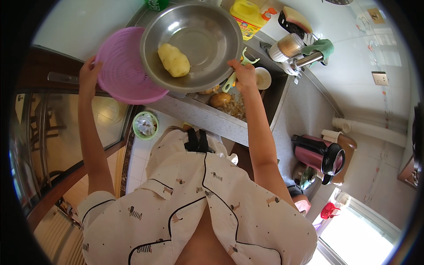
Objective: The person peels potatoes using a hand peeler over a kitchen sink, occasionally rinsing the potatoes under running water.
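Observation:
My left hand [89, 76] grips the rim of a pink plastic colander [126, 88], which is tilted. Partly overlapping it is a wide steel basin [210, 26] with one peeled potato [174, 60] inside. My right hand [244, 75] is closed around a pale green vegetable peeler [229, 82], with its fingers also at the basin's right rim. Below that hand, an unpeeled potato [219, 100] lies in the sink [277, 95] beside scattered peelings [235, 107]. A small pale bowl [263, 78] stands in the sink too. The basin hides part of the sink.
A yellow bottle [247, 17] stands behind the sink. Along the right are a jar [287, 46], a green cloth [322, 47] and a pink kettle [312, 152] on the counter [304, 106]. A green-rimmed bin [145, 125] sits on the floor, near a glass-panelled door [99, 121].

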Demonstrator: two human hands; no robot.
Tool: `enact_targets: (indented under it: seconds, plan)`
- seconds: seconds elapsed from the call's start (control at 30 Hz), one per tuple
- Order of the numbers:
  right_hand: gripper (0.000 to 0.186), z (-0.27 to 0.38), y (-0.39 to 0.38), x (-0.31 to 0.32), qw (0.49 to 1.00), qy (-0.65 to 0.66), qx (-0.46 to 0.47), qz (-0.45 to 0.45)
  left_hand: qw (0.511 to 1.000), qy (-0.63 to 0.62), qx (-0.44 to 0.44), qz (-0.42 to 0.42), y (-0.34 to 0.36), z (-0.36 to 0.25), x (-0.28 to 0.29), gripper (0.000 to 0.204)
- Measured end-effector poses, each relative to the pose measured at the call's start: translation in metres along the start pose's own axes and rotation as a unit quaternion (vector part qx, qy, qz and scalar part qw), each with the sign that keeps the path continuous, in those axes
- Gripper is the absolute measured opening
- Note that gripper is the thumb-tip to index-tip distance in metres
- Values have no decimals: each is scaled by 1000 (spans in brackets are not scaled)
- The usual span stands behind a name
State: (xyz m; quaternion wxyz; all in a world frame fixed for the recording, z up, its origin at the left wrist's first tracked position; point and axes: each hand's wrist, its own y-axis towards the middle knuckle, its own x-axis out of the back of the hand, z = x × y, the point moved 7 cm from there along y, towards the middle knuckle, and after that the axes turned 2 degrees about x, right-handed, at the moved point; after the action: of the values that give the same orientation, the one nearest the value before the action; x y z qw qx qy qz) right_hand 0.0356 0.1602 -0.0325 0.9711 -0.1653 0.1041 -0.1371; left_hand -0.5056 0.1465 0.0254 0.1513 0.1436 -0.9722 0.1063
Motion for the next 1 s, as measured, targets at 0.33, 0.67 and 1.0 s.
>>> enact_targets:
  seconds: [0.33, 0.67, 1.0]
  plan:
    - [20, -76, 11, -34, 990, 64, -123, -11, 965, 166, -89, -181, -100, -40, 83, 36]
    - [27, -112, 9, -41, 991, 70, -111, -4, 930, 174, -160, -280, -154, -111, 106, 40]
    - [34, -123, 9, -34, 995, -33, -57, 70, 955, -33, -177, -235, -113, -109, 71, 37]
